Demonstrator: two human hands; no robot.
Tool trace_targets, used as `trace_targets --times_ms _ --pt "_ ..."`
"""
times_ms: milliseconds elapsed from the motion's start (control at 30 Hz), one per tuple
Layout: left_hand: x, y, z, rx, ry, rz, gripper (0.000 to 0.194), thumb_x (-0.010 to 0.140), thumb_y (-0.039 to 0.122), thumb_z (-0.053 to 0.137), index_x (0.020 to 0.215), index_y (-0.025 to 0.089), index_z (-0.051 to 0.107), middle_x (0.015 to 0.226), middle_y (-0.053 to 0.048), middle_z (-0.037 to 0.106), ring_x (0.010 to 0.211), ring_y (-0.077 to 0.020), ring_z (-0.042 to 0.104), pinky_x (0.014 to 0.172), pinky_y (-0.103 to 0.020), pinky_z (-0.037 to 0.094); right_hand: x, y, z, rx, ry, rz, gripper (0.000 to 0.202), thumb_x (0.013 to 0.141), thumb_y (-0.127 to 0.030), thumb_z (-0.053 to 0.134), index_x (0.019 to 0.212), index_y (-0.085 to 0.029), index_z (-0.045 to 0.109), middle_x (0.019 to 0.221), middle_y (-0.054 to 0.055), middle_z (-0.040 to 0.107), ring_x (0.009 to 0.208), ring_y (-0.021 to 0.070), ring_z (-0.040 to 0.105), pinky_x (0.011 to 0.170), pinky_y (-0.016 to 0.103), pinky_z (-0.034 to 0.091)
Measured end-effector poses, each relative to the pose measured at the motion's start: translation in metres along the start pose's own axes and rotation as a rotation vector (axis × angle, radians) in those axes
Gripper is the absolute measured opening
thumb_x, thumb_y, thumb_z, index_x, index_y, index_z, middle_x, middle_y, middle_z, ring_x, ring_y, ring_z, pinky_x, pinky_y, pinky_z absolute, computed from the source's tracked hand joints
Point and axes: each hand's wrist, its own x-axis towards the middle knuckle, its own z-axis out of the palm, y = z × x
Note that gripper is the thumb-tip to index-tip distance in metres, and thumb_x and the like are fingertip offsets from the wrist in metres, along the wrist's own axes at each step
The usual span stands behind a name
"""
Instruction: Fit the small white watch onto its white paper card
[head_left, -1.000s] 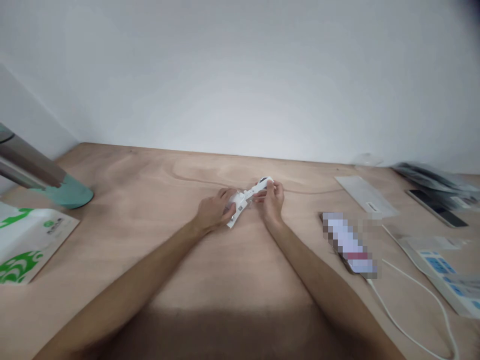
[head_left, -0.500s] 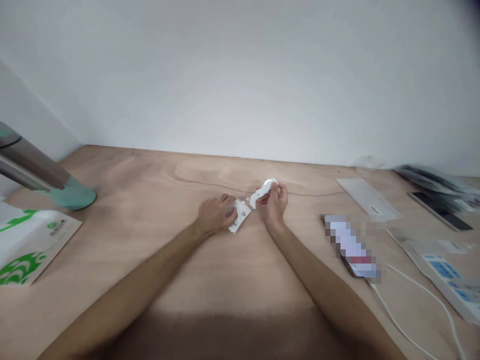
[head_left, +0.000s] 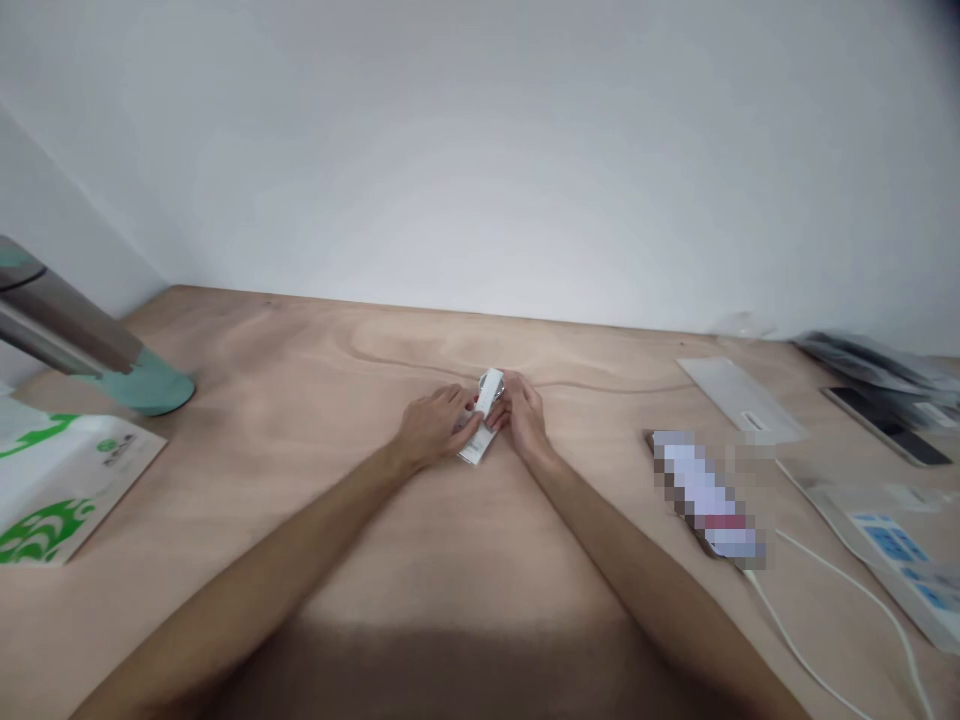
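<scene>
Where white strip [head_left: 490, 388] slants over small packet [head_left: 472, 454], mid-table [head_left: 465, 560], I judge handling is underway. Left hand [head_left: 429, 426] pinches packet; right hand [head_left: 529, 418] curls close, grip unclear. Next move wants packet steady.

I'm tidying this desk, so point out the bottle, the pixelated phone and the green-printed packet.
Bottle [head_left: 154, 385]: head view, teal base.
Pixelated phone [head_left: 699, 487]: head view, screen.
Green-printed packet [head_left: 112, 480]: head view, pale face.

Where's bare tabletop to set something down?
Free: between bottle and left hand; behind both hands, up to the wall; narrower, between right hand and lit phone. Crowded: around the white packet, and far right, with cable and plastic sleeve.
</scene>
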Motion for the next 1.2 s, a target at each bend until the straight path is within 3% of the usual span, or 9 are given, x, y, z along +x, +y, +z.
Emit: trace_targets --times_ms 133,300,500,600,767,900,1100,1200 --pt "-0.0017 -0.0021 0.0030 0.024 0.045 0.032 0.025 0.093 0.039 0.041 0.106 0.021 0.053 0.106 -0.002 0.062 0.100 -0.0163 0.059 0.070 -0.027 0.048 -0.0023 -0.0030 0.0028 -0.097 -0.020 -0.003 0.045 0.070 -0.049 0.067 0.102 -0.019 0.057 0.051 -0.005 0.056 0.036 0.0112 0.050 0.034 0.020 0.037" --pt "-0.0028 -0.0034 0.0035 0.078 0.072 0.121 0.027 0.094 0.038 0.040 0.113 0.023 0.052 0.109 -0.004 0.060 0.102 -0.0160 0.058 0.070 -0.025 0.047 -0.0036 -0.0057 0.0027 -0.100 -0.016 0.010 0.042 0.071 -0.044 0.065 0.103 -0.018 0.058 0.048 -0.005 0.054 0.036 0.0117 0.049 0.035 0.021 0.037" --pt "-0.0017 0.0014 0.0002 0.059 0.092 0.032 0.036 0.089 0.053 0.047 0.107 0.021 0.052 0.105 -0.003 0.061 0.100 -0.0157 0.058 0.062 -0.023 0.043 -0.0001 -0.0001 -0.0025 -0.003 -0.067 0.035 0.043 0.072 -0.038 0.055 0.109 -0.017 0.064 0.055 -0.001 0.060 0.039 0.0135 0.053 0.036 0.023 0.039" --pt "-0.0006 0.0014 0.0009 0.036 0.109 0.008 0.037 0.089 0.056 0.046 0.101 0.021 0.051 0.101 -0.002 0.061 0.095 -0.0148 0.059 0.061 -0.024 0.042 0.0009 0.0029 -0.0030 -0.038 -0.081 0.019 0.039 0.071 -0.035 0.058 0.103 -0.017 0.068 0.053 -0.001 0.059 0.039 0.0126 0.051 0.038 0.023 0.039" --pt "0.0008 -0.0041 0.0012 -0.074 0.086 -0.048 0.028 0.089 0.047 0.047 0.096 0.020 0.049 0.096 -0.001 0.059 0.088 -0.0138 0.058 0.064 -0.025 0.042 -0.0030 -0.0007 -0.0018 -0.079 -0.210 -0.037 0.038 0.074 -0.041 0.065 0.106 -0.020 0.068 0.062 0.000 0.063 0.044 0.0106 0.053 0.041 0.021 0.041" --pt "0.0020 -0.0061 -0.0009 -0.129 0.048 -0.069 0.024 0.087 0.041 0.049 0.100 0.020 0.049 0.095 -0.002 0.058 0.088 -0.0148 0.057 0.069 -0.026 0.045 -0.0041 -0.0028 -0.0009 -0.072 -0.184 -0.054 0.046 0.069 -0.043 0.072 0.109 -0.022 0.065 0.075 -0.001 0.064 0.043 0.0074 0.050 0.039 0.020 0.040" --pt "0.0041 -0.0054 -0.0012 -0.129 0.033 -0.080 0.021 0.088 0.032 0.046 0.104 0.020 0.051 0.100 -0.004 0.058 0.093 -0.0164 0.057 0.073 -0.027 0.046 -0.0038 -0.0009 0.0003 -0.138 -0.191 -0.028 0.040 0.069 -0.047 0.072 0.095 -0.017 0.067 0.053 -0.004 0.054 0.040 0.0076 0.045 0.039 0.020 0.039" --pt "0.0052 -0.0062 0.0004 -0.141 0.031 -0.093 0.022 0.088 0.034 0.047 0.105 0.020 0.051 0.100 -0.004 0.060 0.094 -0.0166 0.057 0.075 -0.028 0.046 -0.0052 -0.0030 0.0014 -0.134 -0.126 -0.037 0.036 0.069 -0.047 0.071 0.089 -0.017 0.068 0.051 -0.004 0.053 0.039 0.0081 0.044 0.039 0.020 0.037"
